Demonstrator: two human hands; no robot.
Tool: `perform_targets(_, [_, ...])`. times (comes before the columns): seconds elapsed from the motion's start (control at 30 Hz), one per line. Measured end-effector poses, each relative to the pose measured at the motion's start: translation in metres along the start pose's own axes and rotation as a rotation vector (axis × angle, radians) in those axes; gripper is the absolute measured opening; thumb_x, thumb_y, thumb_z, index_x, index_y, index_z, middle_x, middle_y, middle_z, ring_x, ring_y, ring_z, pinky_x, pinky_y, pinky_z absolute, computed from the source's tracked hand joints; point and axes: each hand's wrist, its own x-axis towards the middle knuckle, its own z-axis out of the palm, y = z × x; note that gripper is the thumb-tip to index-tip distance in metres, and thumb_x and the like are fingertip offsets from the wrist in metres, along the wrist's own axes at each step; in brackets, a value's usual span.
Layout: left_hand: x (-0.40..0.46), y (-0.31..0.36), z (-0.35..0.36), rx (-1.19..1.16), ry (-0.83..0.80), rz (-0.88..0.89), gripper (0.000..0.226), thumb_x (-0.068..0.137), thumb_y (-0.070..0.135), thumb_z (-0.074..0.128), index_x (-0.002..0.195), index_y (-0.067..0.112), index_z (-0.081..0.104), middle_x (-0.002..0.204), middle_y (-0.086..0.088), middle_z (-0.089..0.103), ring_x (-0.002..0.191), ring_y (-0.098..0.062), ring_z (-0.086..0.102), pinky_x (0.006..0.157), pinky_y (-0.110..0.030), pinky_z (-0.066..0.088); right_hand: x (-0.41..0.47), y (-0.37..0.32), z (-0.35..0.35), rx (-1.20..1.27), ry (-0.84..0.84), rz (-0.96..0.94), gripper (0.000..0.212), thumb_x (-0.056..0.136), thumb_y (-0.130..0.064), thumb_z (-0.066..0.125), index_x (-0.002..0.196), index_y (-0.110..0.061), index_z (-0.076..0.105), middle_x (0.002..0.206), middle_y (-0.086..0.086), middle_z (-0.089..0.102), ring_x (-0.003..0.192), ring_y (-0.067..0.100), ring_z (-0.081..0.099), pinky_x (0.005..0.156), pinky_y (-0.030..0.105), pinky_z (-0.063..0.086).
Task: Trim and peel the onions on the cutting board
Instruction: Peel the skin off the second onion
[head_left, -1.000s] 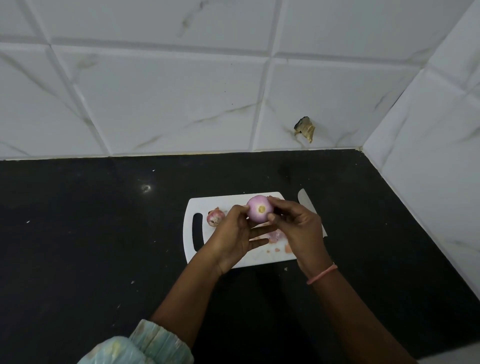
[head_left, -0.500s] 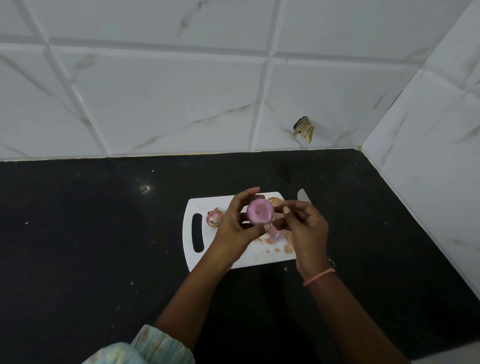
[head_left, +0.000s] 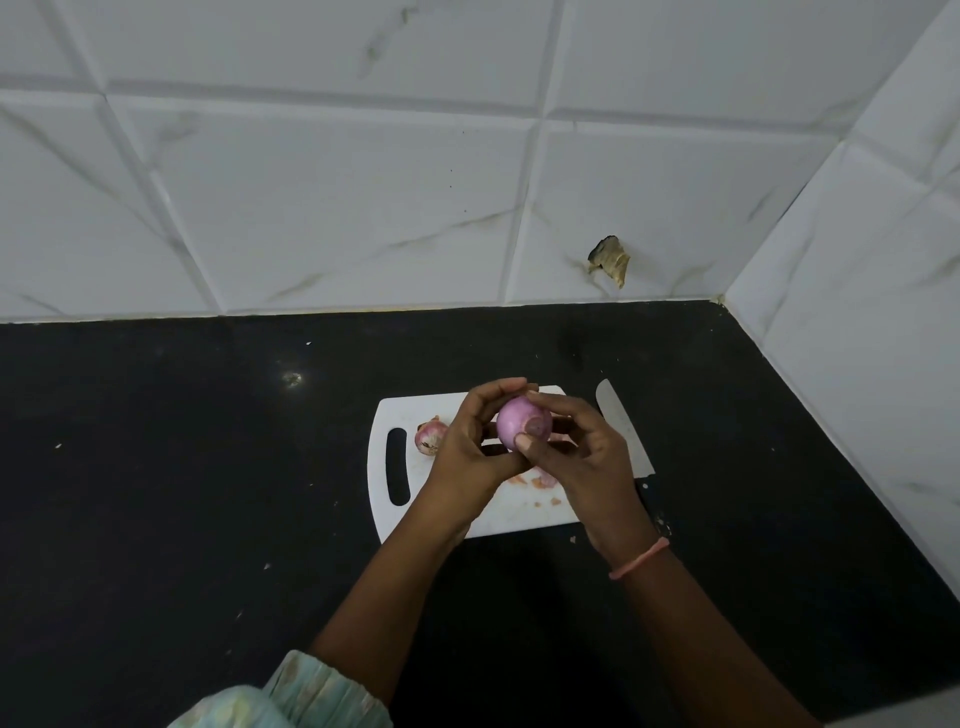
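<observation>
Now, onion in hand: the peeled onion (head_left: 522, 425) is being held up above the cutting board (head_left: 511, 512), looking smooth and pink-purple, with a trimmed flat end facing toward the camera and slightly right.
Key relation: the onion is sitting between both hands, so its axis from cut end to cut end is running roughly toward the viewer; the left hand (head_left: 470, 449) is cradling it from the left and behind, the right hand (head_left: 582, 457) is closing on it from the right and below, and neither is nearer than the other.
Left grip: the fingers are curling over the top of the onion and partly wrapping it, holding it steady.
Right grip: the thumb is pressing at the onion's lower edge while a fingertip is touching its top; the other fingers are hanging loosely curled, so this is looking like a pinch hunting for leftover skin.
Judgement: this onion is appearing nearly finished; any next pull is probably depending on turning it about that axis.
Second onion: the unpeeled onion (head_left: 430, 436) is lying on the board just left of the left hand, near the handle slot.
Scraps: peel bits (head_left: 540, 480) are lying on the board under the hands.
Knife: the knife (head_left: 621, 423) is resting along the board's right edge, untouched.
Desk: the black desk (head_left: 182, 493) is carrying the board.
</observation>
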Motion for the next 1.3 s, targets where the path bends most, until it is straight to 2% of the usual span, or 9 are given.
perform_targets(0.27, [-0.007,-0.002,0.006,-0.083,-0.017,-0.053,0.057,0.074,-0.008,0.080,0.122,0.016,0.061,0.125,0.001,0.067,0.114,-0.020,0.064,0.092,-0.037,0.057,0.006,-0.007,0.008,0.152,0.262,0.161,0.011,0.089,-0.014,0.066,0.084,-0.004,0.065,0.074,0.007,0.067,0.071,0.014,0.064,0.061,0.025,0.054])
perform_targets(0.43, [-0.009,0.005,0.003,-0.101,-0.029,-0.088,0.054,0.076,0.002,0.082,0.122,0.019,0.062,0.122,0.004,0.068,0.113,-0.016,0.064,0.092,-0.031,0.056,0.010,0.001,-0.005,0.066,0.329,0.224,0.002,0.089,-0.010,0.067,0.087,-0.010,0.067,0.083,0.003,0.072,0.080,0.020,0.071,0.068,0.034,0.058])
perform_targets(0.53, [-0.008,0.008,0.002,-0.119,-0.023,-0.105,0.051,0.077,0.003,0.081,0.121,0.023,0.065,0.120,0.010,0.068,0.111,-0.012,0.064,0.086,-0.024,0.055,0.010,0.007,-0.014,-0.109,0.371,0.196,0.020,0.078,0.005,0.069,0.073,-0.013,0.062,0.077,0.003,0.068,0.077,0.020,0.067,0.072,0.035,0.056])
perform_targets(0.63, [-0.008,0.011,-0.001,-0.194,-0.036,-0.136,0.053,0.079,-0.004,0.077,0.124,0.022,0.065,0.118,0.013,0.069,0.107,-0.012,0.068,0.085,-0.025,0.055,0.006,0.007,-0.019,-0.111,0.366,0.204,0.038,0.070,0.021,0.047,0.055,-0.012,0.057,0.059,-0.003,0.060,0.066,0.016,0.058,0.068,0.032,0.051])
perform_targets(0.77, [-0.007,0.011,-0.007,-0.141,-0.066,-0.138,0.059,0.079,-0.015,0.071,0.123,0.023,0.066,0.122,0.015,0.067,0.111,-0.010,0.065,0.083,-0.025,0.056,0.010,0.010,-0.021,-0.062,0.281,0.396,0.027,0.077,0.015,0.036,0.057,0.004,0.049,0.045,0.003,0.046,0.045,0.016,0.042,0.050,0.025,0.036])
perform_targets(0.83, [-0.007,0.007,-0.015,-0.020,-0.081,-0.138,0.059,0.077,-0.015,0.072,0.120,0.026,0.067,0.123,0.015,0.065,0.112,-0.009,0.062,0.081,-0.023,0.055,0.017,0.008,-0.013,-0.143,-0.018,0.716,0.037,0.098,-0.012,0.039,0.068,0.001,0.057,0.048,0.005,0.056,0.040,0.015,0.047,0.046,0.023,0.037])
perform_targets(0.9, [-0.007,0.000,-0.028,0.179,-0.119,-0.142,0.055,0.075,-0.006,0.079,0.117,0.027,0.066,0.119,0.016,0.064,0.111,-0.009,0.060,0.080,-0.020,0.054,0.009,0.014,-0.002,-0.052,-0.134,0.784,0.048,0.104,-0.032,0.029,0.088,-0.001,0.063,0.065,0.013,0.065,0.053,0.021,0.056,0.053,0.026,0.042])
perform_targets(1.13, [-0.030,-0.046,-0.066,0.761,-0.065,-0.272,0.053,0.059,0.017,0.091,0.099,0.038,0.063,0.109,0.017,0.058,0.112,-0.015,0.052,0.099,-0.037,0.049,-0.023,0.044,0.019,0.195,-0.019,0.760,0.027,0.101,-0.022,0.046,0.109,-0.001,0.061,0.104,0.026,0.067,0.086,0.031,0.067,0.076,0.039,0.058])
perform_targets(1.3, [-0.037,-0.050,-0.069,0.800,-0.091,-0.156,0.055,0.067,0.011,0.085,0.107,0.039,0.059,0.116,0.024,0.047,0.115,-0.005,0.037,0.096,-0.019,0.034,-0.011,0.048,0.012,-0.106,0.229,0.497,0.015,0.090,-0.010,0.058,0.093,-0.022,0.067,0.099,-0.002,0.066,0.094,0.019,0.064,0.084,0.039,0.055])
